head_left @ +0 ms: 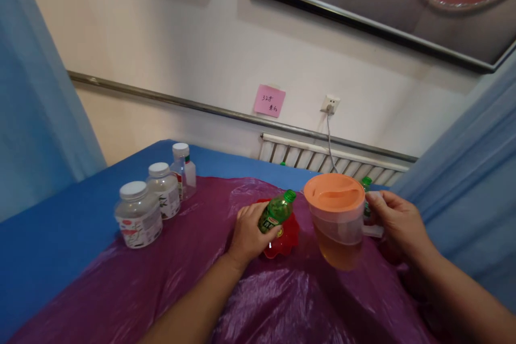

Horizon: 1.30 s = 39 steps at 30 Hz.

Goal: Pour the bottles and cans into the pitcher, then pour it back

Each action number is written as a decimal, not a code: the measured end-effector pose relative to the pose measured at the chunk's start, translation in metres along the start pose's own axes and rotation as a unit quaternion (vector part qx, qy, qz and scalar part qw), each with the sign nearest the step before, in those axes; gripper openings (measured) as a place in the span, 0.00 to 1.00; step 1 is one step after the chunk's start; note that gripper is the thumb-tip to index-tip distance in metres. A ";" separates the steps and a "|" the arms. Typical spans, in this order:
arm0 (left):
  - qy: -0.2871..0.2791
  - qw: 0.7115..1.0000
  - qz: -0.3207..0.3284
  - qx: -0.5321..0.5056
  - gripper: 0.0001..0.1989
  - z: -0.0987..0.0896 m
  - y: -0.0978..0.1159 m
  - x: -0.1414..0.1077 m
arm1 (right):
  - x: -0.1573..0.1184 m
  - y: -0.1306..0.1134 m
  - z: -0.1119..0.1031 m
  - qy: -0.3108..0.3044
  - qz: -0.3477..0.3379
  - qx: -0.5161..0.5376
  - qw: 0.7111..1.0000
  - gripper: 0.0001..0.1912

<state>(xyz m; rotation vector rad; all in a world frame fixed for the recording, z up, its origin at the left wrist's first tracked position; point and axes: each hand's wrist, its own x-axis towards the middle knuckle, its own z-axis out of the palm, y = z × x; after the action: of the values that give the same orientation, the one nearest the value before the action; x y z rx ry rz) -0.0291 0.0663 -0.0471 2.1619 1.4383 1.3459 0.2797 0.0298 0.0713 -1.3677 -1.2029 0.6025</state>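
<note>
My left hand (250, 230) is wrapped around a green plastic bottle (279, 210), which tilts to the right with its uncapped-looking mouth at the top. Beneath the bottle lies a red scalloped dish (287, 239). In my right hand (397, 220) is the handle of a clear pitcher (341, 239) with an orange lid (334, 192). Amber liquid fills the pitcher's lower part, its surface slanted. The pitcher's spout side faces the bottle's mouth, with a gap between them. A second green bottle (366, 184) shows partly behind the pitcher.
Three clear containers with white lids, a front jar (139, 220), a middle jar (164, 193) and a back bottle (183, 172), line the left. Purple plastic sheeting (181, 279) covers the blue table (48, 231). A radiator (306, 158) and a plugged-in cord (329, 134) are behind.
</note>
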 end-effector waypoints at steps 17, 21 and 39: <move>-0.012 1.000 -0.005 -0.009 0.25 -0.001 0.007 -0.002 | 0.017 -0.039 0.001 -0.067 -0.081 -0.186 0.977 0.30; -0.016 1.000 -0.004 -0.007 0.25 -0.002 0.007 -0.003 | 0.017 -0.053 0.006 -0.071 -0.095 -0.207 0.971 0.32; -0.019 1.000 -0.016 -0.018 0.27 -0.003 0.006 -0.005 | 0.020 -0.077 0.016 -0.078 -0.113 -0.285 0.949 0.34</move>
<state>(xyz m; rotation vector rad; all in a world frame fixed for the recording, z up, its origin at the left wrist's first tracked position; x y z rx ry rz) -0.0280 0.0580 -0.0450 2.1220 1.4183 1.3025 0.2489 0.0398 0.1457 -1.6430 -1.7245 0.2013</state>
